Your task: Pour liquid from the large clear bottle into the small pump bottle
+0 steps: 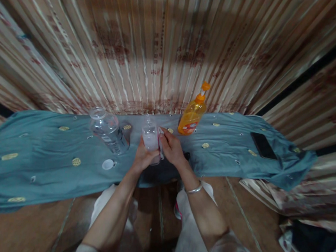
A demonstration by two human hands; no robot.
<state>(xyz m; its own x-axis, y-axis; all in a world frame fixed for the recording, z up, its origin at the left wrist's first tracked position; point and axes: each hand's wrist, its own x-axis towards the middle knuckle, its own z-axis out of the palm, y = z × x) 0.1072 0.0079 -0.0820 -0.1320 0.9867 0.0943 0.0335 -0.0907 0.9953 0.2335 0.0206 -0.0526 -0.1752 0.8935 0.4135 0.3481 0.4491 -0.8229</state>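
Note:
My left hand [145,155] is wrapped round a clear plastic bottle [150,135], held upright in front of me with its neck pointing away. My right hand [173,147] is closed on a thin whitish piece, perhaps cloth or tissue [161,141], which lies against the bottle's right side. To the left stands a larger clear plastic bottle [107,130] without a cap. A round white cap [107,164] lies near it. Behind my right hand stands an orange pump bottle [191,116] with yellow-orange liquid in it.
A blue-green patterned cloth [51,143] covers the long bench or table. A black phone [263,145] lies at its right. A striped curtain [139,53] hangs just behind. Dark and white fabric [313,242] is heaped at the lower right on the floor side.

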